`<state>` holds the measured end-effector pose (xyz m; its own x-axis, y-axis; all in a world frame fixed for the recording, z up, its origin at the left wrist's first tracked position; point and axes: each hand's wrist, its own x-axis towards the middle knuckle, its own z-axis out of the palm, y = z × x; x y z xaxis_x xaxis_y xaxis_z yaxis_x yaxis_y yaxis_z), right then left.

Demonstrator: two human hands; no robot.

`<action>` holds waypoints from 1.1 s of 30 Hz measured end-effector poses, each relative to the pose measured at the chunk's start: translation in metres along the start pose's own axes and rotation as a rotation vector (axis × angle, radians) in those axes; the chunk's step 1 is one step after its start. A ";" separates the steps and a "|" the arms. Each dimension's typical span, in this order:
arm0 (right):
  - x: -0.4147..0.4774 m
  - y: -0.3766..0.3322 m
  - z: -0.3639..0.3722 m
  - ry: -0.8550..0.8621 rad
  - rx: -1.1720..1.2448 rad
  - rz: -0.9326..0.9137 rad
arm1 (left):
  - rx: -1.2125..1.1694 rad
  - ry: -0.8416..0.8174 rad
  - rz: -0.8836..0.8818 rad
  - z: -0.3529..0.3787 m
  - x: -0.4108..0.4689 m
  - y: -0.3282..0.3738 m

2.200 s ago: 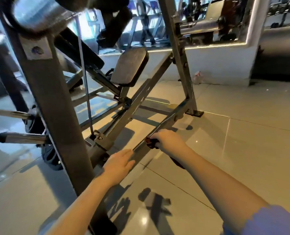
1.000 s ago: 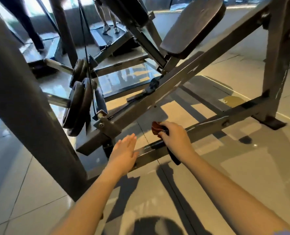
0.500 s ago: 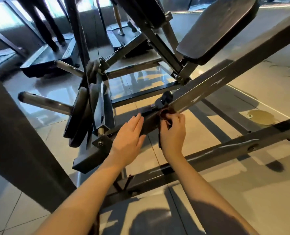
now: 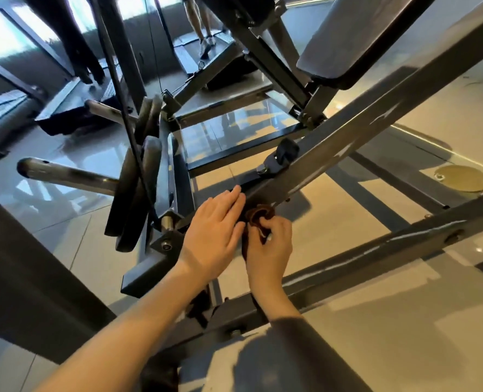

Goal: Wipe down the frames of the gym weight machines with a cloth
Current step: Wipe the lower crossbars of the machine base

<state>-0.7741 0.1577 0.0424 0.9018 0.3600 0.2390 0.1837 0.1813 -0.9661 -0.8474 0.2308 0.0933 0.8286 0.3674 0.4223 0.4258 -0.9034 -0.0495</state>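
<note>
Brown cloth (image 4: 256, 217), pinched by curled fingers of the right hand (image 4: 268, 247), has slid down the grey frame bar (image 4: 348, 145), away from the black knob (image 4: 287, 148) (now at 1 o'clock). It bunches at that hand's 12 o'clock, beside the flat, straight-fingered left hand (image 4: 212, 236) at 9 o'clock.

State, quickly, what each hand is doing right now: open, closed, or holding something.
Left hand: open, fingers straight, resting flat on the slanted frame bar.
Right hand: closed, fingers curled round the brown cloth.
</note>
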 end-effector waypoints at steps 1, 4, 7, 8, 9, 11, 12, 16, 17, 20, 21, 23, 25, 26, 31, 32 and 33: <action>-0.005 0.002 0.002 -0.029 -0.004 0.004 | -0.003 0.014 0.014 0.000 0.000 -0.002; 0.017 -0.002 -0.002 0.072 0.033 -0.039 | 0.010 0.052 0.058 -0.001 0.002 -0.006; 0.042 -0.008 -0.007 0.280 0.130 -0.047 | 0.039 0.072 0.059 0.000 0.003 -0.005; 0.041 -0.008 -0.005 0.303 0.166 -0.034 | 0.030 0.070 0.057 0.001 0.003 -0.005; 0.035 -0.007 0.000 0.297 0.187 -0.013 | 0.010 0.063 0.057 0.001 0.003 -0.005; 0.013 -0.005 0.009 0.216 0.202 0.040 | -0.019 0.049 0.063 0.001 0.001 -0.007; 0.004 -0.003 0.012 0.168 0.200 0.063 | -0.023 0.045 0.071 0.002 0.001 -0.009; 0.017 -0.005 0.003 0.146 0.157 0.003 | -0.038 0.047 0.091 0.002 0.003 -0.014; 0.029 -0.007 -0.002 0.196 0.171 -0.010 | -0.040 0.051 0.092 0.002 0.004 -0.014; 0.048 -0.007 -0.005 0.318 0.257 -0.012 | -0.056 0.049 0.072 0.003 0.004 -0.011; 0.042 -0.006 -0.001 0.317 0.270 0.000 | -0.064 0.046 0.066 0.003 0.004 -0.011; 0.020 -0.002 0.009 0.242 0.267 0.033 | -0.065 0.046 0.069 0.004 0.001 -0.011; 0.004 0.000 0.011 0.156 0.238 0.039 | -0.055 0.046 0.096 0.003 0.002 -0.014; 0.006 0.000 0.008 0.134 0.212 0.020 | -0.054 0.048 0.105 0.003 0.002 -0.015; 0.051 -0.003 -0.012 0.272 0.244 -0.012 | -0.060 0.048 0.099 0.005 0.005 -0.015; 0.048 -0.003 -0.009 0.282 0.256 -0.003 | -0.067 0.047 0.099 0.006 0.005 -0.016; 0.040 -0.001 -0.003 0.266 0.245 0.005 | -0.072 0.045 0.101 0.006 0.004 -0.016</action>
<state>-0.7372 0.1687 0.0525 0.9786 0.1169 0.1693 0.1086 0.4054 -0.9077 -0.8486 0.2486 0.0905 0.8485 0.2646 0.4582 0.3123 -0.9495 -0.0300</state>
